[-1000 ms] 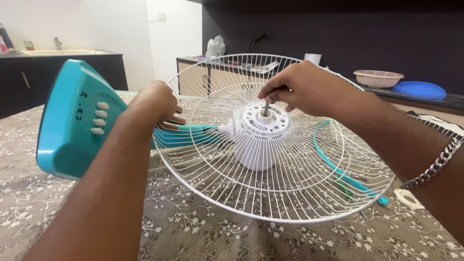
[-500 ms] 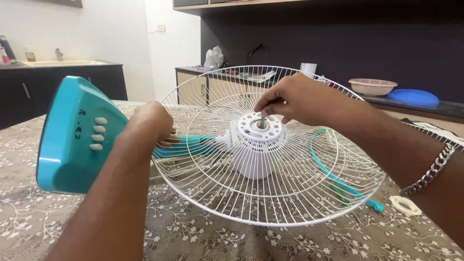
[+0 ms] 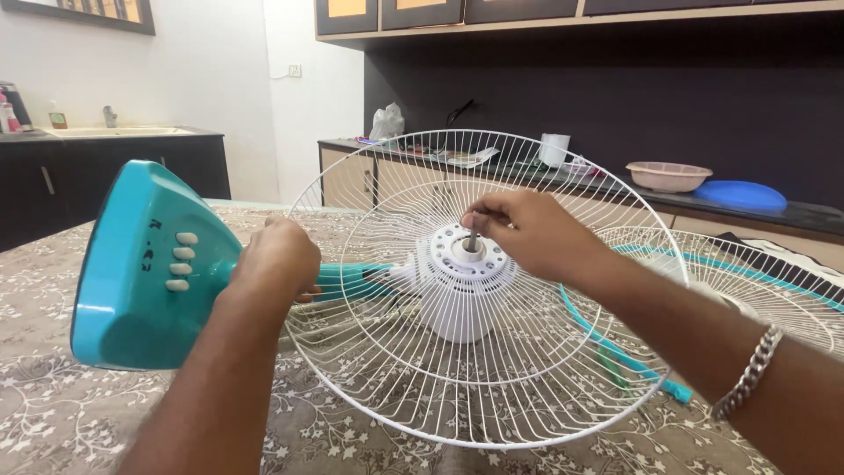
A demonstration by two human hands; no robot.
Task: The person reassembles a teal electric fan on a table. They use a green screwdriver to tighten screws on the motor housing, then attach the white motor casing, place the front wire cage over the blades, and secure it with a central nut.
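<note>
On the left, a teal fan base (image 3: 145, 273) with a row of pale buttons lies tipped on its side on the patterned cloth of the surface (image 3: 53, 413). Just right of it, the left hand (image 3: 280, 257) is clenched around the teal stem (image 3: 347, 277) where it meets the wire guard (image 3: 422, 387). The white guard is a round wire cage, tilted toward the camera, its near rim low over the cloth. In its middle sits the white motor housing (image 3: 462, 290), with a thin metal shaft (image 3: 472, 239) standing out of its face. The right hand (image 3: 527, 230) reaches in from the right over the guard, thumb and fingertips pinched on the tip of that shaft; a chain bracelet (image 3: 747, 374) hangs at the wrist. Further right, a second wire guard with a teal rim (image 3: 756, 273) lies behind the forearm, and a loose teal ring (image 3: 615, 347) shows through the wires of the first. On the far counter stand a pink bowl (image 3: 668, 176) and a blue lid (image 3: 740, 194).
</note>
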